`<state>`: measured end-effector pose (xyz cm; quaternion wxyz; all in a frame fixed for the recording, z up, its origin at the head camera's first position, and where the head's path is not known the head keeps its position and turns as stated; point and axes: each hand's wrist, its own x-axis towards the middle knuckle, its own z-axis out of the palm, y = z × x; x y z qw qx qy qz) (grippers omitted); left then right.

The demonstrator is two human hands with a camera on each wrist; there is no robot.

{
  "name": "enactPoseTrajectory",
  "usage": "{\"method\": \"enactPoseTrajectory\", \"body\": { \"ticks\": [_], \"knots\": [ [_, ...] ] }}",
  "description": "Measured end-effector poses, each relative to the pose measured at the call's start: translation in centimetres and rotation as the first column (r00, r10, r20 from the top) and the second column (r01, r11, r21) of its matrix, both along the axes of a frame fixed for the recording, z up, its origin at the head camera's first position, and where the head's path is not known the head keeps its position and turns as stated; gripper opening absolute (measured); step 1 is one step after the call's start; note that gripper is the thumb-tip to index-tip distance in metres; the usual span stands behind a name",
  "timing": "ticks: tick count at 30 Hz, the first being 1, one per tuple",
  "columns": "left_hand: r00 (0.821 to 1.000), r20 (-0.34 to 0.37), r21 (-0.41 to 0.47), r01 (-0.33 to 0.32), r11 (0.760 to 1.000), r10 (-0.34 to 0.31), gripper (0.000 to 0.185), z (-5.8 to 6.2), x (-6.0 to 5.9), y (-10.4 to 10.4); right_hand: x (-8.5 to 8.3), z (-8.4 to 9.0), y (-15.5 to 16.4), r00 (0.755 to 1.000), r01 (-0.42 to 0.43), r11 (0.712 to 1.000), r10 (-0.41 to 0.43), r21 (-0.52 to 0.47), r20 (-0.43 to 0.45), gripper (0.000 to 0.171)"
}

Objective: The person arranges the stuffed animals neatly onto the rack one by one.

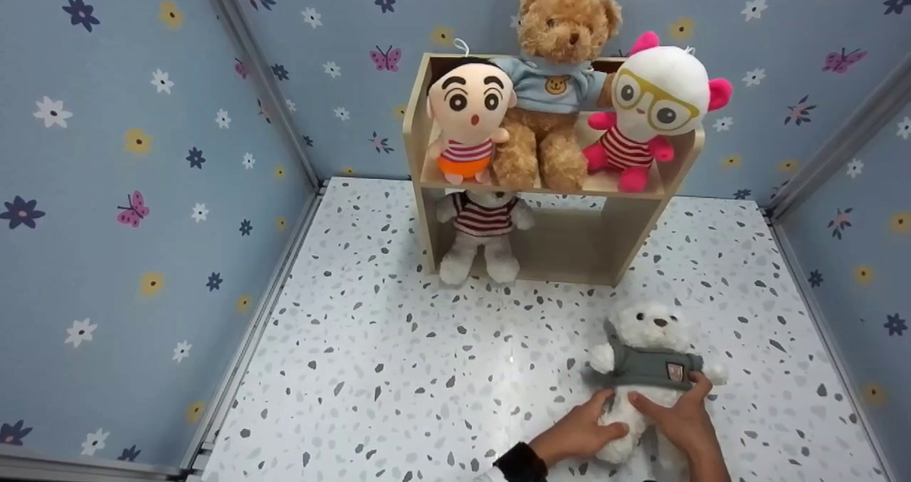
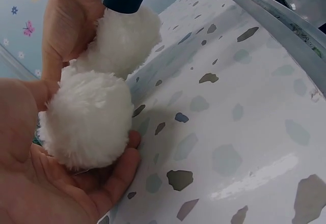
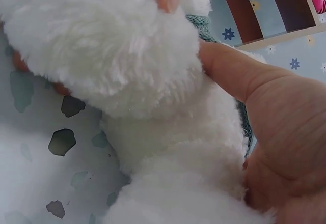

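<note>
A wooden shelf (image 1: 548, 183) is stood at the floor's (image 1: 398, 368) back edge, with four soft toys on it. Near the front edge, a white teddy bear (image 1: 644, 357) is held by the left hand (image 1: 580, 432) and the right hand (image 1: 683, 418), fingers curled round its body.

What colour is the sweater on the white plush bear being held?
Grey-green, on the white plush bear; the sweater shows best in the head view.

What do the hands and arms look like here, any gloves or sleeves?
Both hands are bare: no gloves, rings or markings show. The left hand ends in a dark, ribbed-looking sleeve cuff at the wrist. The right hand shows no sleeve in view. No cables visible.
</note>
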<state>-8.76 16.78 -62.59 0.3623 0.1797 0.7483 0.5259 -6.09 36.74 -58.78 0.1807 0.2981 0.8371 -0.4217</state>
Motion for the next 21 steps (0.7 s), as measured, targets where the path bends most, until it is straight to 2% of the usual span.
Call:
{"method": "enactPoseTrajectory", "body": {
  "ticks": [6, 12, 21],
  "knots": [
    [1.000, -0.027, 0.010, -0.001, 1.000, 0.001, 0.055, 0.13, 0.14, -0.05, 0.00, -0.12, -0.01, 1.000, 0.007, 1.000, -0.007, -0.002, 0.009, 0.130],
    [1.000, -0.004, -0.003, -0.014, 1.000, 0.014, 0.056, 0.26, 0.25, -0.10, 0.09, -0.24, -0.07, 0.999, 0.025, 1.000, -0.025, 0.007, 0.019, 0.131],
    [1.000, -0.018, 0.003, -0.024, 1.000, 0.024, 0.057, 0.48, 0.36, -0.20, 0.30, -0.73, -0.27, 0.997, 0.071, 0.997, -0.070, 0.022, -0.029, 0.131]
  ]
}}
